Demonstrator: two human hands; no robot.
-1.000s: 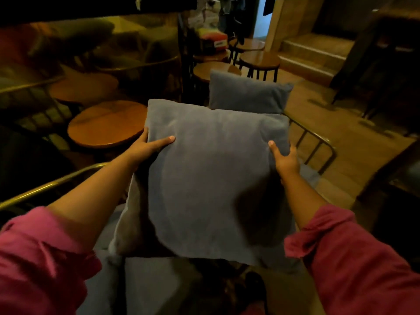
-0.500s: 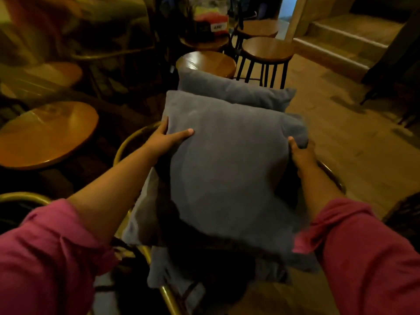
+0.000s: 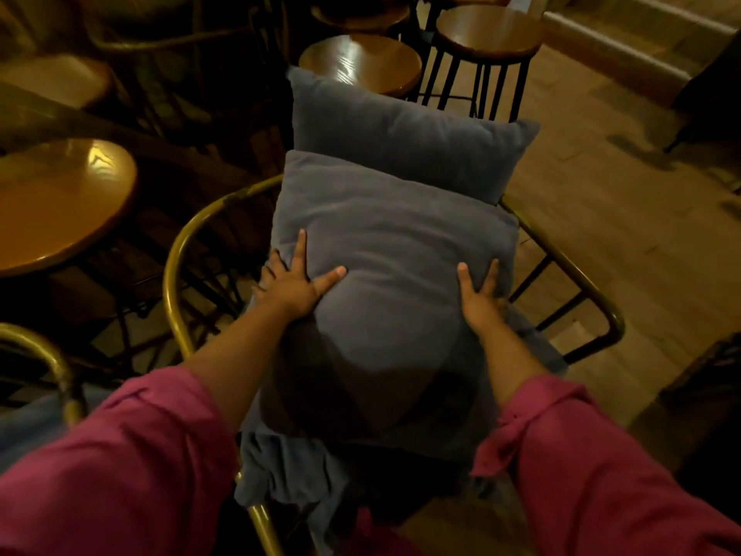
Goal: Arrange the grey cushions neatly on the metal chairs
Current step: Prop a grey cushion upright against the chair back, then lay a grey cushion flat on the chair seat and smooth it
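A large grey cushion (image 3: 385, 250) lies on the seat of a metal chair with a brass-coloured frame (image 3: 176, 250). My left hand (image 3: 292, 284) grips its left edge, thumb on top. My right hand (image 3: 479, 296) holds its right edge the same way. A second grey cushion (image 3: 401, 134) stands behind it against the chair's back. Crumpled grey fabric (image 3: 288, 471) hangs out from under the front of the held cushion. My shadow falls on the cushion's near half.
A round wooden table (image 3: 56, 202) stands to the left. Wooden stools with black legs (image 3: 487, 30) and another round top (image 3: 361, 62) are behind the chair. A second brass chair frame (image 3: 48, 355) sits at lower left. Wooden floor and steps lie to the right.
The cushion has come down from an upright hold in front of me onto the chair seat. My hands slid to its near sides, and my view tilted downward.
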